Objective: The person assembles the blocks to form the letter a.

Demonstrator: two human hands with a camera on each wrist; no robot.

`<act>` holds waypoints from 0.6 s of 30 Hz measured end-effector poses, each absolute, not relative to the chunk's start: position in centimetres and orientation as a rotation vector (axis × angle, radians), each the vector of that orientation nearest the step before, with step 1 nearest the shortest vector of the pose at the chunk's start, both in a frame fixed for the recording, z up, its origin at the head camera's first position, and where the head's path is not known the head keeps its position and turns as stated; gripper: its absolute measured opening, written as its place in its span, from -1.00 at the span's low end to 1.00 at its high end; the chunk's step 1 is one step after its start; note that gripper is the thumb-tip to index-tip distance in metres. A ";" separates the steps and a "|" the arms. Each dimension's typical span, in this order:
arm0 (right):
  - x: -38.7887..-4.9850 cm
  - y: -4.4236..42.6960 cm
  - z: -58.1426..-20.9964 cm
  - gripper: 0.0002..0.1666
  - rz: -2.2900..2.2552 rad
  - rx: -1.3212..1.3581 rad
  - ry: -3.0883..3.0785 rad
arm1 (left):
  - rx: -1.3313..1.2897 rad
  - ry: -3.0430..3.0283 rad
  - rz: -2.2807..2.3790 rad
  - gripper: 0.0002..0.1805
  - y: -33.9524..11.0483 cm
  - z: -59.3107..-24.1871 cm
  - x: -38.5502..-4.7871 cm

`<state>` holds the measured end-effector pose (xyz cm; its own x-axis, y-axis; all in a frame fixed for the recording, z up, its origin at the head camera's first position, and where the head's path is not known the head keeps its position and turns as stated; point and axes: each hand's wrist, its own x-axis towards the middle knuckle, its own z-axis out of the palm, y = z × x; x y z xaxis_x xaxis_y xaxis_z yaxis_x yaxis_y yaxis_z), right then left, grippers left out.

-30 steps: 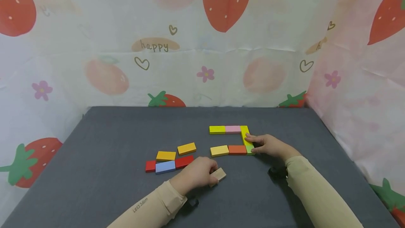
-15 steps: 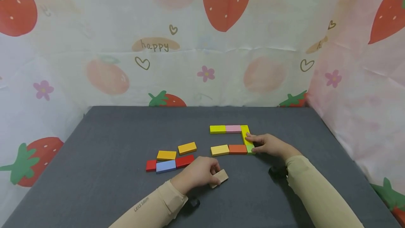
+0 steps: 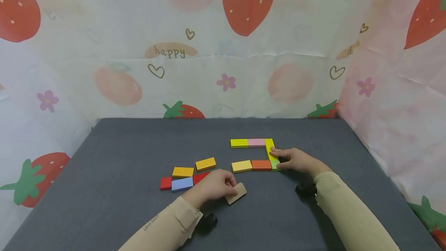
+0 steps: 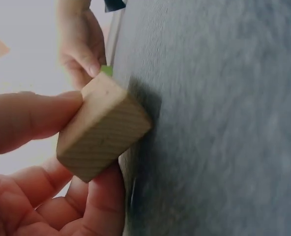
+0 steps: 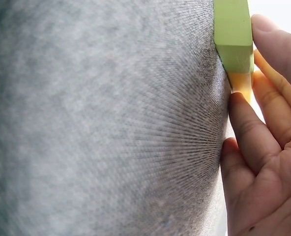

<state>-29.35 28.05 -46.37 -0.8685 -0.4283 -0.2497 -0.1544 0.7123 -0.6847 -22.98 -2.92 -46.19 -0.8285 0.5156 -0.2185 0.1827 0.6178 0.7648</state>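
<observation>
My left hand [image 3: 216,185] pinches a plain wooden block [image 3: 237,193] at the front middle of the table; in the left wrist view the thumb and fingers hold the wooden block [image 4: 103,125] just off the cloth. The fingers of my right hand [image 3: 297,161] touch the upright yellow block [image 3: 270,149] and the light green block [image 3: 275,165] below it. In the right wrist view the thumb lies at the side of the green block [image 5: 233,29]. An orange-red block [image 3: 261,165] and a pale yellow block [image 3: 241,166] continue leftward from the green one.
Above that row lie a pink block [image 3: 256,143] and a yellow-green block [image 3: 239,143]. Left of my left hand are two orange-yellow blocks [image 3: 182,172], a small red block [image 3: 165,183], a blue block [image 3: 182,184] and a partly covered red block [image 3: 200,177]. Patterned cloth surrounds the grey table [image 3: 104,212].
My left hand has shifted slightly left and away from me with the wooden block, whose broad face now shows more. My right hand and the other blocks stay in place.
</observation>
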 end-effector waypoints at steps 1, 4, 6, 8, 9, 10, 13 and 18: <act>-29.3 28.0 -46.3 -0.28 -0.958 -0.448 2.526 | 0.537 2.431 1.085 -0.88 -3.0 -46.2 -23.1; -29.3 28.0 -46.2 -0.27 -0.955 -0.431 2.525 | 0.494 2.447 1.103 -0.88 -3.3 -46.1 -23.3; -29.2 28.0 -46.2 -0.27 -0.955 -0.423 2.523 | 0.479 2.459 1.108 -0.88 -3.3 -46.1 -23.5; -29.2 28.0 -46.1 -0.29 -0.964 -0.415 2.518 | 0.469 2.473 1.115 -0.87 -3.4 -46.2 -23.6; -29.2 28.0 -46.1 -0.29 -0.965 -0.413 2.518 | 0.459 2.477 1.122 -0.87 -3.5 -46.2 -23.6; -29.2 28.0 -46.1 -0.29 -0.967 -0.412 2.516 | 0.446 2.482 1.127 -0.87 -3.5 -46.2 -23.6; -29.2 27.9 -46.1 -0.29 -0.970 -0.410 2.516 | 0.385 2.501 1.136 -0.85 -3.7 -46.3 -23.8; -29.2 28.0 -46.1 -0.29 -0.964 -0.416 2.520 | 0.319 2.538 1.132 -0.82 -4.1 -46.3 -23.9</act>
